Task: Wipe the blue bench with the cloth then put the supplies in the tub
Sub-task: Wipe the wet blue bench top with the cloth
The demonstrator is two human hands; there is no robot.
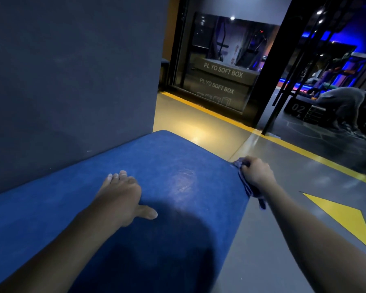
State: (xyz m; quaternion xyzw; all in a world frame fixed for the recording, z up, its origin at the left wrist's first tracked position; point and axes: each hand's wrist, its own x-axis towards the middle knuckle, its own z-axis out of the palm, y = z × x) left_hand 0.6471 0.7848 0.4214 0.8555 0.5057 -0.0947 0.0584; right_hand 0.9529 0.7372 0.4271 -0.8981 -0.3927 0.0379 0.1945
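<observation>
In the head view, the wiping is under way and looks unfinished. The long blue bench with a soft, suede-like padded top (167,157) runs from the near left to a rounded far corner, set against a flat dark grey wall (72,70) on its left. The right hand (257,173) is closed in a fist around the bunched blue-grey cloth (246,186), pressing it against the bench's right edge partway along, where top meets side; a loose end of the fabric hangs down just below the wrist. The left hand (123,197) lies flat on the seat with fingers together and thumb spread out to the right, seemingly bracing the body. A pale, scuffed patch (184,180) shows on the nap between the two hands; whether it is dampness, a wipe mark or wear, I cannot tell.

Judging by this, the cloth is working the edge, and nothing shows how much of the top has been covered. The tub and the other supplies are not in view, so the putting-away step appears wholly ahead.

Beyond the bench lies a smooth, glossy grey floor (262,240) with yellow painted lines and a yellow triangle at near right. Farther off stand stacked dark padded boxes lettered "SOFT BOX" (218,81), seemingly behind glass.
</observation>
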